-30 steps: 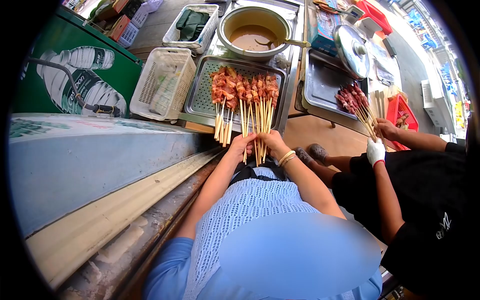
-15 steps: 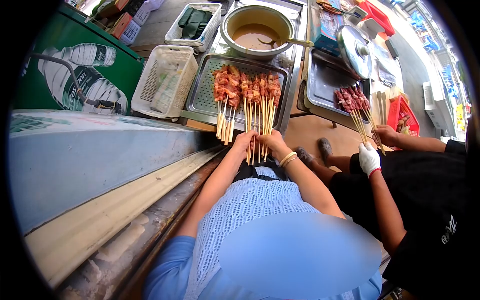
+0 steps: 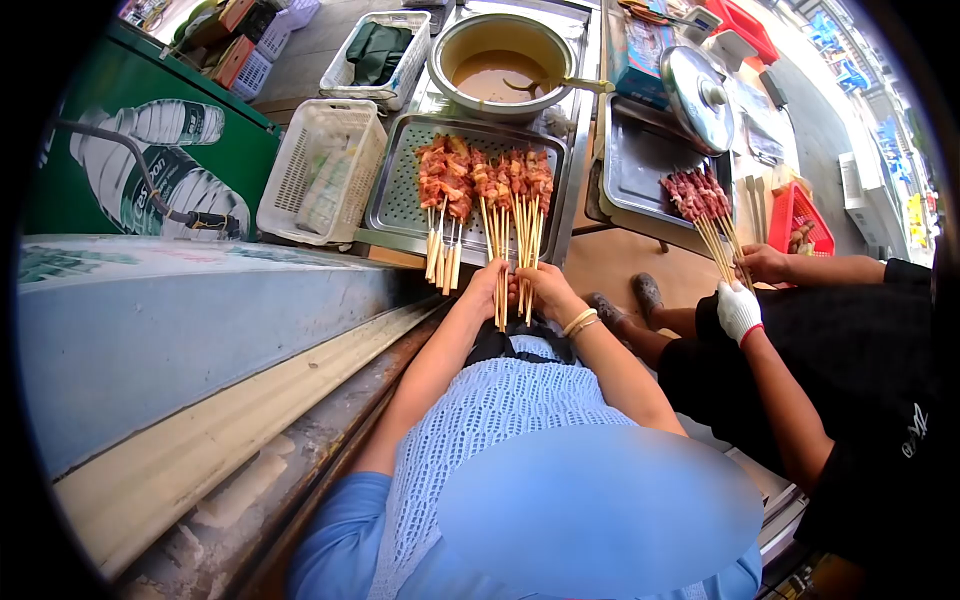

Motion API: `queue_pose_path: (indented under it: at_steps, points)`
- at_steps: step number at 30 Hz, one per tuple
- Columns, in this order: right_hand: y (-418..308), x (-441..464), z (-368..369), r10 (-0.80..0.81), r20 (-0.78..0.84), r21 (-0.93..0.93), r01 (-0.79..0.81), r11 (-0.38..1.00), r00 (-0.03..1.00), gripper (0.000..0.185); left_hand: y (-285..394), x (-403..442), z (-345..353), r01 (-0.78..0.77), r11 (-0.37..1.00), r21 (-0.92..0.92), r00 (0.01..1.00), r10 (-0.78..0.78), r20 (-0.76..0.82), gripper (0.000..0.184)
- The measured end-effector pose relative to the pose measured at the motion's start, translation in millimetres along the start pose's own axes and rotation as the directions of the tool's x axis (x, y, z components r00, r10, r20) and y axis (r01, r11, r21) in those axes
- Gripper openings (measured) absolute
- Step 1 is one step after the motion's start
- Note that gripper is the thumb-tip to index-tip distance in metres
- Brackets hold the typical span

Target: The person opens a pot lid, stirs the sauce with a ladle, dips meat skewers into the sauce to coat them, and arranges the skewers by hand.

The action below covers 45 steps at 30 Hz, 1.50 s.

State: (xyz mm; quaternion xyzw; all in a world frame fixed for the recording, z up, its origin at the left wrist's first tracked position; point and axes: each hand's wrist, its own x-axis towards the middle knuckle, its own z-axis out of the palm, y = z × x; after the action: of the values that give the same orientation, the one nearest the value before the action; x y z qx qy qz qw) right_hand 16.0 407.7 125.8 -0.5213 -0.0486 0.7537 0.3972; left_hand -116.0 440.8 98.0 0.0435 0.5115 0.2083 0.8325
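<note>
Several meat skewers [image 3: 513,182] extend from my two hands, their raw meat ends over a perforated metal tray [image 3: 400,150]. My left hand [image 3: 488,284] is closed around some of the bamboo sticks, and my right hand [image 3: 545,288] grips another bunch just beside it. The stick ends point down toward my waist. To the left, more meat skewers [image 3: 443,185] with thicker pale handles lie on the tray, apart from my hands.
A pot [image 3: 440,75] of brown liquid with a ladle stands behind the tray. White baskets [image 3: 275,200] are at left. On the right, a co-worker's gloved hand [image 3: 738,312] and bare hand [image 3: 765,263] hold darker meat skewers [image 3: 697,195] by another metal tray [image 3: 640,165].
My two bunches of sticks have drawn slightly apart, with a gap between them now. The whole view has shifted a little. The co-worker's bare hand has moved slightly left.
</note>
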Motion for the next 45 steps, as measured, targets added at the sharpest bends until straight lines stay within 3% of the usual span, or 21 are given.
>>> queue_pose_path:
  at_steps: [2,6,8,12,14,16,20,25,30,33,36,40,42,43,45]
  points:
    - [2.0,4.0,-4.9,0.013,-0.005,0.054,-0.012,0.998,1.0,0.011,1.5,0.7,-2.9,0.009,1.0,-0.029,1.0,-0.009,0.019,0.02]
    - [1.3,3.2,-4.7,-0.006,-0.037,-0.056,0.004,0.998,0.999,0.011,7.4,-6.5,4.8,0.033,0.999,0.036,0.994,-0.036,0.101,0.022]
    - [2.2,4.6,-3.9,-0.001,-0.035,-0.097,-0.002,0.995,0.999,0.011,3.5,-1.3,5.5,-0.041,0.985,0.167,0.998,0.031,0.058,0.022]
    - [3.6,4.8,-6.8,-0.023,-0.032,-0.068,0.021,0.997,0.999,0.012,5.9,-13.2,17.8,-0.076,0.99,0.122,0.996,0.08,-0.032,0.018]
    - [4.2,4.4,-9.3,-0.155,-0.105,-0.205,0.131,0.97,0.982,0.01,3.4,-1.7,9.1,-0.013,0.99,0.139,0.994,0.028,-0.105,0.014]
    - [1.7,3.1,-8.4,-0.136,-0.154,-0.18,0.108,0.978,0.979,0.011,2.3,-2.8,9.0,-0.063,0.994,0.085,0.996,0.057,0.068,0.015]
    - [-0.7,5.6,-13.6,-0.108,-0.141,-0.268,0.067,0.961,0.984,0.014,0.6,3.3,10.6,-0.039,0.988,0.146,0.998,0.032,0.051,0.015]
    - [-12.8,-10.4,-2.5,-0.081,-0.196,-0.258,0.028,0.966,0.977,0.014,2.5,4.5,10.6,0.038,0.997,0.069,0.994,-0.045,0.103,0.015]
    - [-15.3,-6.2,-8.7,-0.176,-0.161,-0.458,0.085,0.885,0.971,0.013,2.3,3.5,13.5,0.024,0.997,0.076,0.996,-0.031,0.084,0.015]
    - [-20.7,-15.0,0.4,-0.2,-0.132,-0.381,0.137,0.914,0.971,0.014,0.9,12.2,8.9,0.044,0.998,0.034,0.988,-0.049,0.143,0.015]
    - [-17.2,-4.1,-8.6,-0.171,-0.114,-0.405,0.112,0.907,0.979,0.014,0.6,7.6,15.5,0.023,1.0,0.008,0.997,-0.023,0.075,0.016]
    - [-17.9,-3.1,-18.5,-0.211,-0.155,-0.448,0.122,0.886,0.965,0.013,0.4,12.2,9.1,0.023,1.0,-0.013,0.994,-0.022,0.105,0.018]
    - [-19.8,-6.3,-18.8,-0.171,-0.166,-0.43,0.085,0.899,0.971,0.012,2.6,8.9,5.2,0.026,0.998,0.054,0.987,-0.035,0.157,0.02]
    - [-24.6,-11.0,-18.5,-0.131,-0.164,-0.494,0.034,0.869,0.978,0.011,6.1,5.7,5.0,0.124,0.992,0.012,0.975,-0.124,0.182,0.02]
    - [-26.3,-18.1,-11.0,-0.127,-0.162,-0.444,0.042,0.895,0.979,0.011,6.4,3.0,13.4,0.107,0.994,0.013,0.98,-0.108,0.167,0.02]
